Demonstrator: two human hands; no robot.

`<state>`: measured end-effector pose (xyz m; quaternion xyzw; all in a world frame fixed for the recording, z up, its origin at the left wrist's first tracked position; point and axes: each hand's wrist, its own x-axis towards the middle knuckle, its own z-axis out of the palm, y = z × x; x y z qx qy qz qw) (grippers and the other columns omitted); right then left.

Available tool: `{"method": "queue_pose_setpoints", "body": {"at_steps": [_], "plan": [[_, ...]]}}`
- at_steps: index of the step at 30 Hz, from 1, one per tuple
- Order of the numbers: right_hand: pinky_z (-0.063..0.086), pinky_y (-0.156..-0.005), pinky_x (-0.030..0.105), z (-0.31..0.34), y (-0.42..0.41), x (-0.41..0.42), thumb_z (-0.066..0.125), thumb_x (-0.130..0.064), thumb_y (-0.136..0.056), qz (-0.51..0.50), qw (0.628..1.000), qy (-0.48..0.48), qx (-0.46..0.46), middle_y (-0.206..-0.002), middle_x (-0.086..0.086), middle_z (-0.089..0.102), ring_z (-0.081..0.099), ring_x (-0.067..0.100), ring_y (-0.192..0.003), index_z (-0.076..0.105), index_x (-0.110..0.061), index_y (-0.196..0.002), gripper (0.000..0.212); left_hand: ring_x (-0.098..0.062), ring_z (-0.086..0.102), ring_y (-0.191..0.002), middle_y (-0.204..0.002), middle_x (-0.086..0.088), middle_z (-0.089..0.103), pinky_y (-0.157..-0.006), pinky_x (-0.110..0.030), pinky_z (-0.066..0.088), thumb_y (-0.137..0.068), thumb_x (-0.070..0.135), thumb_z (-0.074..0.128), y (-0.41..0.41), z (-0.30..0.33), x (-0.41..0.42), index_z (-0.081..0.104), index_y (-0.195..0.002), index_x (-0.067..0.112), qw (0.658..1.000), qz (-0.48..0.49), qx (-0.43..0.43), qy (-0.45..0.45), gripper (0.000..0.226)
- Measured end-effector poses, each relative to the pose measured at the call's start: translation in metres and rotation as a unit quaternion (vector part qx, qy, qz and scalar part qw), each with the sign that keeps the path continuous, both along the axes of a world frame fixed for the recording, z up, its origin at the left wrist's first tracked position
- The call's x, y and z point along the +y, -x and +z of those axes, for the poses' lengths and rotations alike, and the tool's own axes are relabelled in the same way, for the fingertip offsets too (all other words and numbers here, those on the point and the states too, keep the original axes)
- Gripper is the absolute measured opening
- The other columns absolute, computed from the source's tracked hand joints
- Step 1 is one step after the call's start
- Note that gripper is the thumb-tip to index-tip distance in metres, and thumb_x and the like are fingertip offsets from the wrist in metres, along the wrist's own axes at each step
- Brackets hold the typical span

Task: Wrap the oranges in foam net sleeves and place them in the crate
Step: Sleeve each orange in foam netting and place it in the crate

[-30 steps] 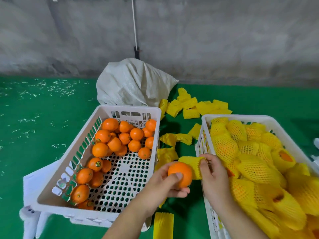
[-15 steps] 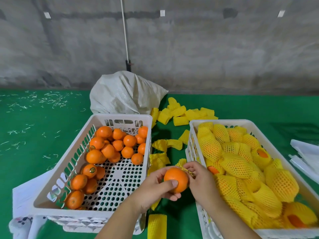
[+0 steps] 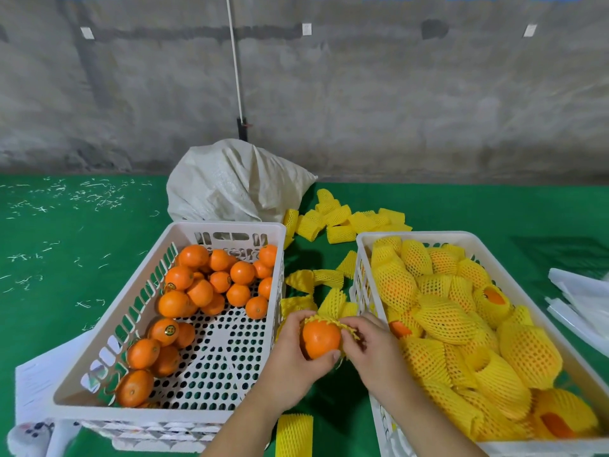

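A bare orange [image 3: 320,338] is gripped in the left hand [image 3: 298,357], whose fingers are curled around its left side and underside, with the thumb pressed against its lower front. A yellow foam net sleeve [image 3: 342,328] is stretched over the top and right side of the fruit and is pinched between the closed fingertips of the right hand [image 3: 372,346], just to the right of the orange. Both hands are held in the gap between two white plastic crates on a green surface [image 3: 66,275].

To the left of the left fingers, the perforated left crate [image 3: 211,354] is seen holding loose unwrapped oranges [image 3: 211,278], gathered mostly at its far end and left side. To the right of the right fingers, the right crate [image 3: 461,237] is filled with oranges already wrapped in yellow netting [image 3: 441,321]. The near left rim of that crate is partly hidden by the right forearm.

Beyond the fingertips, spare flattened sleeves [image 3: 342,222] are scattered across the green surface, some lying just behind the hands. One more sleeve [image 3: 294,435] lies below the wrists at the bottom edge. A white woven sack [image 3: 237,183] is slumped behind the left crate against a grey concrete wall [image 3: 395,94]. White sheets [image 3: 580,298] are visible at the far right.
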<state>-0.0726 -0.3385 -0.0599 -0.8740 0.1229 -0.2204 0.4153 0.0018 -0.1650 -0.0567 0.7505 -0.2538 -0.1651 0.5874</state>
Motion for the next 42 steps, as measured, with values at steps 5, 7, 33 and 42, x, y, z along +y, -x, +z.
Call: {"method": "queue_pose_setpoints", "body": {"at_steps": [5,7,33,42], "plan": [[0.055,-0.085,0.028,0.0,-0.003,0.008,0.068,-0.022,-0.097,-0.013,0.996,0.092,0.003,-0.109,-0.014,0.06,0.058,0.003,-0.099,0.068,-0.023,-0.118,0.021,0.002,0.064,-0.104,-0.127,0.015,0.053,-0.084,-0.022,0.058,-0.065,0.075,0.084,0.003,-0.001,-0.004,0.036,-0.123,0.062,0.999,0.038,-0.012,0.017,0.077],[0.056,-0.08,0.03,0.001,-0.002,0.008,0.066,-0.024,-0.099,-0.004,0.996,0.086,-0.003,-0.106,-0.013,0.062,0.061,0.005,-0.093,0.067,-0.022,-0.116,0.017,0.003,0.059,-0.112,-0.136,0.016,0.044,-0.091,-0.02,0.055,-0.07,0.079,0.077,0.002,0.0,-0.004,0.03,-0.128,0.064,0.999,0.032,-0.002,0.024,0.076],[0.054,-0.089,0.021,0.001,0.003,0.013,0.057,-0.008,-0.101,0.024,0.998,0.027,-0.044,-0.123,-0.012,0.05,0.053,0.001,-0.116,0.059,-0.022,-0.138,0.04,0.01,0.057,-0.093,-0.084,0.034,0.063,-0.098,-0.03,0.018,-0.071,0.102,0.042,-0.002,0.005,0.011,0.029,-0.131,0.061,0.955,0.113,-0.191,-0.196,0.074],[0.05,-0.073,0.017,0.0,0.004,0.015,0.06,-0.014,-0.096,0.011,0.993,0.041,-0.113,-0.102,-0.012,0.052,0.06,0.001,-0.09,0.071,-0.017,-0.117,0.024,0.007,0.057,-0.08,-0.07,0.025,0.053,-0.104,-0.03,0.024,-0.087,0.085,0.045,0.003,0.002,0.007,0.042,-0.141,0.046,0.931,0.147,-0.246,-0.228,0.068]]}}
